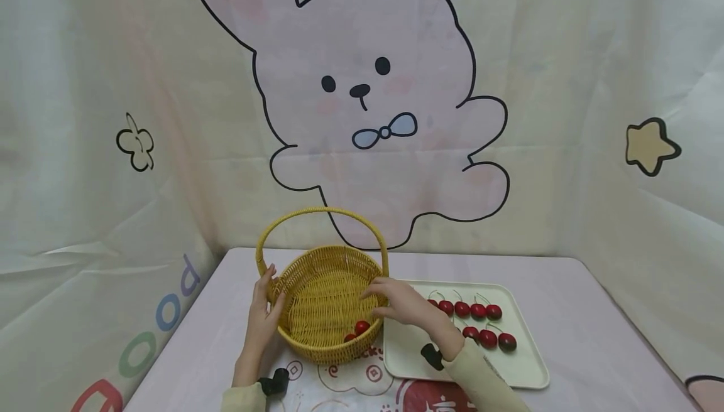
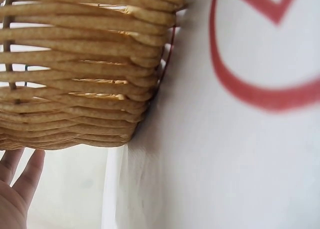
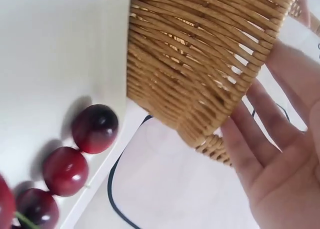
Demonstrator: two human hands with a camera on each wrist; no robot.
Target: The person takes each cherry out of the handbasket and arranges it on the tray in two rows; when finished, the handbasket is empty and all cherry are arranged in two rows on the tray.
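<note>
A round yellow wicker basket (image 1: pixel 325 352) with a tall arched handle stands on the table. Two red cherries (image 1: pixel 362 327) lie inside, near its front right wall. My left hand (image 1: pixel 264 314) holds the left rim, its thumb toward the inside and its fingers outside near the handle's base. In the left wrist view, two fingertips (image 2: pixel 35 164) lie against the woven wall (image 2: pixel 75 54). At the opposite side, my right hand (image 1: pixel 404 302) reaches across the rim with loosely bent, spread fingers. The right wrist view shows those fingers (image 3: pixel 270 109) passing behind the rim, and no cherry shows among them.
A white tray (image 1: pixel 523 371) sits right of the basket, under my right forearm. Two rows of dark red cherries (image 1: pixel 488 338) with stems lie on it. A printed mat (image 1: pixel 317 393) covers the table's front. Hanging cloth with a large cartoon rabbit (image 1: pixel 362 167) surrounds the table.
</note>
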